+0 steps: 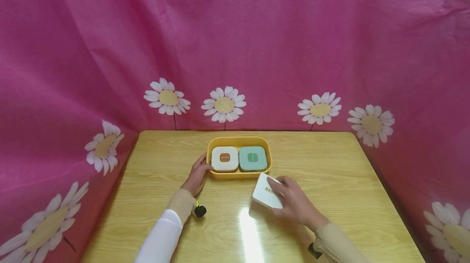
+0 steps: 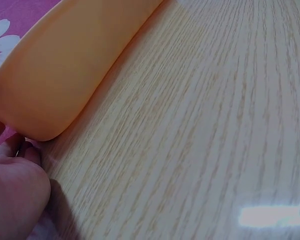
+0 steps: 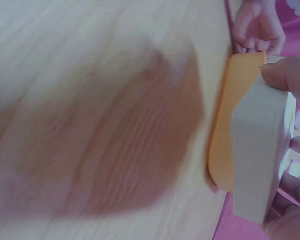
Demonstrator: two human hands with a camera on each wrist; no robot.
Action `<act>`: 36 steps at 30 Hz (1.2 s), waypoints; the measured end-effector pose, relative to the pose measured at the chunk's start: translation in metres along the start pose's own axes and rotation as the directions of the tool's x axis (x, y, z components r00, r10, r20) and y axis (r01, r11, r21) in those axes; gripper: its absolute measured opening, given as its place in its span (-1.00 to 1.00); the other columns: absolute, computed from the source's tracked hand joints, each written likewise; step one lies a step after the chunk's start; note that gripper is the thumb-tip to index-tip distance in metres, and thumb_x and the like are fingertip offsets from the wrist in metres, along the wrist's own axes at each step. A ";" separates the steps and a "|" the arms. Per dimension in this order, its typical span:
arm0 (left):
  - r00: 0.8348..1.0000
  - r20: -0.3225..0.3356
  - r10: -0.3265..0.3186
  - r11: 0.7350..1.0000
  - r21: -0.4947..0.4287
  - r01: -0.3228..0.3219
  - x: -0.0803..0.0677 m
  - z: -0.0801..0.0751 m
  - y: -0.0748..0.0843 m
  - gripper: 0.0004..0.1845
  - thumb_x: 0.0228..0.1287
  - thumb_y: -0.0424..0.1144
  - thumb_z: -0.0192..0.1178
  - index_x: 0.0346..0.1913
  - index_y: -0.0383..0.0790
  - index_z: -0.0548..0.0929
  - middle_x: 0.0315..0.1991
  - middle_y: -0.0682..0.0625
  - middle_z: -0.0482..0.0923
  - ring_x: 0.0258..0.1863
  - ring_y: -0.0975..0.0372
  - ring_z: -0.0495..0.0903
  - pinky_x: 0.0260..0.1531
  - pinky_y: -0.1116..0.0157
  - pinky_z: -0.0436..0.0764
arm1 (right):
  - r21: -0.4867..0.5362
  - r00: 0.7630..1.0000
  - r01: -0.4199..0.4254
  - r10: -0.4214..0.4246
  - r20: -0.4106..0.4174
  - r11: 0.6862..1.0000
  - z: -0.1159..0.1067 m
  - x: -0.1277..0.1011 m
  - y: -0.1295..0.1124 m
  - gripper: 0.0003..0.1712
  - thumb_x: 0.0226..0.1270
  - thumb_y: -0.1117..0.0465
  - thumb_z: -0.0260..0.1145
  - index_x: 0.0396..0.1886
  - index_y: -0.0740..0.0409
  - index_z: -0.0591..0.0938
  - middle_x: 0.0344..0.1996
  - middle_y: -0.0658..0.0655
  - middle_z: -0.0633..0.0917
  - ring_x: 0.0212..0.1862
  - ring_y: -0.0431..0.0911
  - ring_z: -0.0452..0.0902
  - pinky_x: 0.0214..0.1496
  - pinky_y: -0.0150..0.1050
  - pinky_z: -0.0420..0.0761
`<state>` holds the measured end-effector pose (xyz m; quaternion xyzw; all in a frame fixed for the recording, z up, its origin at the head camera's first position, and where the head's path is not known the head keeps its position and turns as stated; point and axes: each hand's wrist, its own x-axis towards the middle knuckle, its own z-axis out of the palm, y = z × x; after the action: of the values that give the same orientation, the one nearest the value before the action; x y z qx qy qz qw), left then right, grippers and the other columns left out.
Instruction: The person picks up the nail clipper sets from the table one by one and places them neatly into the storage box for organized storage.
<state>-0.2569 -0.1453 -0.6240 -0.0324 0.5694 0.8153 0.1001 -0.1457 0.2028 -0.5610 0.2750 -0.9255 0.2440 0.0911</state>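
Note:
My right hand (image 1: 298, 204) grips a white square box (image 1: 265, 191) with gold lettering on top, holding it tilted above the table just in front of a yellow storage bin (image 1: 238, 175). Thumb and fingers close on opposite sides of this box in the right wrist view. At the bin's left end, my left hand (image 1: 198, 175) holds its corner, thumb at the front rim and fingers along the end wall. Two square boxes sit side by side in the bin: a white one (image 1: 225, 166) with a brown label, and a mint green one (image 1: 252, 164) with a darker green label.
The bin stands on a light wood-grain table (image 1: 165, 149) near its back edge. A pink cloth (image 1: 257, 51) with printed daisies hangs behind the table and along both sides. Light glares off the tabletop toward the front.

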 end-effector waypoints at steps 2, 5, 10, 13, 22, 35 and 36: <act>1.000 0.004 0.000 1.000 0.007 0.000 -0.001 -0.001 0.000 -0.16 0.30 -0.64 -0.04 0.66 -0.35 0.08 0.68 -0.25 -0.04 0.66 0.02 0.00 0.52 0.12 0.24 | 0.007 1.000 0.010 -0.010 -0.022 1.000 0.001 0.005 -0.001 0.07 -0.12 0.00 0.73 0.47 0.14 0.55 0.11 0.25 0.62 0.10 0.07 0.50 0.06 0.01 0.59; 1.000 0.008 0.003 1.000 0.016 -0.004 -0.001 -0.001 0.001 -0.16 0.30 -0.63 -0.05 0.66 -0.35 0.07 0.69 -0.26 -0.04 0.65 0.01 0.00 0.52 0.12 0.25 | 0.027 1.000 -0.008 0.009 -0.028 1.000 0.001 0.011 -0.002 0.06 -0.10 -0.01 0.72 0.47 0.15 0.55 0.12 0.26 0.63 0.11 0.08 0.52 0.08 0.04 0.59; 1.000 -0.004 0.006 1.000 0.004 -0.006 -0.001 -0.001 0.002 -0.16 0.29 -0.64 -0.03 0.66 -0.35 0.09 0.68 -0.26 -0.03 0.65 0.02 0.01 0.55 0.07 0.19 | 0.061 0.995 -0.098 0.098 0.001 0.993 -0.001 0.021 -0.005 0.05 -0.05 0.01 0.71 0.50 0.13 0.52 0.20 0.30 0.60 0.18 0.14 0.50 0.15 0.10 0.59; 1.000 0.002 0.009 1.000 0.014 -0.009 0.000 -0.001 0.002 -0.16 0.30 -0.63 -0.02 0.66 -0.35 0.09 0.69 -0.26 -0.04 0.66 0.01 -0.01 0.56 0.06 0.18 | 0.072 0.992 -0.126 0.126 -0.001 0.989 -0.003 0.026 -0.005 0.05 -0.04 0.00 0.71 0.50 0.14 0.52 0.22 0.32 0.59 0.19 0.16 0.50 0.16 0.10 0.59; 1.000 0.009 0.002 1.000 0.001 -0.002 0.001 -0.001 0.000 -0.18 0.31 -0.62 -0.05 0.66 -0.38 0.08 0.68 -0.28 -0.04 0.65 0.00 0.01 0.56 0.07 0.15 | 0.048 0.991 -0.117 0.120 -0.065 0.992 -0.005 0.048 -0.003 0.01 0.00 0.00 0.68 0.46 0.24 0.53 0.15 0.38 0.62 0.10 0.19 0.53 0.05 0.09 0.63; 1.000 0.019 0.025 0.999 -0.049 -0.024 -0.001 0.001 0.002 -0.15 0.23 -0.59 -0.08 0.64 -0.46 0.04 0.67 -0.34 -0.07 0.66 -0.03 -0.07 0.60 0.10 0.01 | 0.053 0.993 -0.093 0.096 -0.072 0.994 -0.001 0.084 -0.003 0.00 0.01 0.00 0.67 0.46 0.25 0.53 0.15 0.42 0.62 0.11 0.23 0.54 0.12 0.13 0.60; 1.000 0.020 0.022 0.999 -0.049 -0.021 -0.002 0.001 0.003 -0.15 0.23 -0.59 -0.08 0.64 -0.46 0.04 0.67 -0.34 -0.06 0.66 -0.04 -0.06 0.59 0.11 0.05 | 0.054 0.993 -0.090 0.094 -0.068 0.994 0.000 0.087 -0.003 0.00 0.01 0.00 0.67 0.46 0.25 0.53 0.15 0.41 0.62 0.12 0.23 0.54 0.14 0.13 0.60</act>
<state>-0.2558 -0.1455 -0.6210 -0.0203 0.5484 0.8304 0.0961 -0.2162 0.1600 -0.5332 0.2256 -0.9269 0.2809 0.1053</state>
